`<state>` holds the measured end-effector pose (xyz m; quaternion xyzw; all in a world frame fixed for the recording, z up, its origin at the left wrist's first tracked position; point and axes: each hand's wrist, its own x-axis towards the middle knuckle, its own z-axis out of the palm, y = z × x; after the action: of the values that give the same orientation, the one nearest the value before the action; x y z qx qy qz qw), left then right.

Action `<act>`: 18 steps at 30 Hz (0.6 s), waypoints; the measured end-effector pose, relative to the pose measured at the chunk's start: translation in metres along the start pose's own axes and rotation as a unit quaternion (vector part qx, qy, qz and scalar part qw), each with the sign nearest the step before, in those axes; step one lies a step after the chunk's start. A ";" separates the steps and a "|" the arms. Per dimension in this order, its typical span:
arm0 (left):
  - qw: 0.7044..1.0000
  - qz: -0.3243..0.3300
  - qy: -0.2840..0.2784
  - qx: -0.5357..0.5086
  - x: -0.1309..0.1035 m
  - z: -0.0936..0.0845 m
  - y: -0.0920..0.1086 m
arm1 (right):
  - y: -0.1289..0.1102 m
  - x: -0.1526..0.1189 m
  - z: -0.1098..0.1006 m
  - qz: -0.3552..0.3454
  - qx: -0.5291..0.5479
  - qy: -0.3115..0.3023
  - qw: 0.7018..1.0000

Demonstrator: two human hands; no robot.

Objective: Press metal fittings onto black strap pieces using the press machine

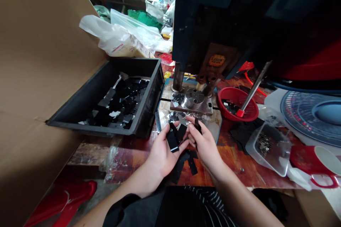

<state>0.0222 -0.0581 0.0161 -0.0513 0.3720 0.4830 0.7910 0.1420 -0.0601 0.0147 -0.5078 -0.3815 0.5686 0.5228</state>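
Note:
My left hand (163, 152) is palm up, its fingers curled around several small flat black plates (173, 141). My right hand (204, 140) is close beside it, pinching a small dark piece (197, 126) between thumb and fingers. The fingertips of the two hands meet or nearly meet. More black plates (192, 163) lie on the wooden table below the hands. Just beyond them stands the press base (216, 122), strewn with small metal bits, with a round steel die (194, 99) on a plate under the press head (217, 60).
A black bin (157, 88) holding many black pieces stands left, beside a cardboard wall (48, 49). At right are a red basket (239, 93) with a lever above it, a clear tub (282, 154) of small metal parts, a red mug (306, 158) and a blue fan (314, 113).

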 end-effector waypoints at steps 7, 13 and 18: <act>1.000 0.001 -0.026 -0.009 -0.001 -0.003 0.000 | -0.005 0.003 -0.001 0.048 0.172 0.031 0.983; 0.997 0.033 -0.054 -0.044 0.000 0.001 -0.007 | 0.011 -0.002 0.019 -0.031 -0.012 0.082 0.996; 0.996 0.057 -0.054 0.027 -0.002 0.003 -0.009 | 0.024 -0.009 0.044 -0.168 -0.228 0.068 0.957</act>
<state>0.0302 -0.0628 0.0168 0.0181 0.3437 0.5194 0.7822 0.0935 -0.0689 0.0016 -0.5798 -0.5441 0.3346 0.5058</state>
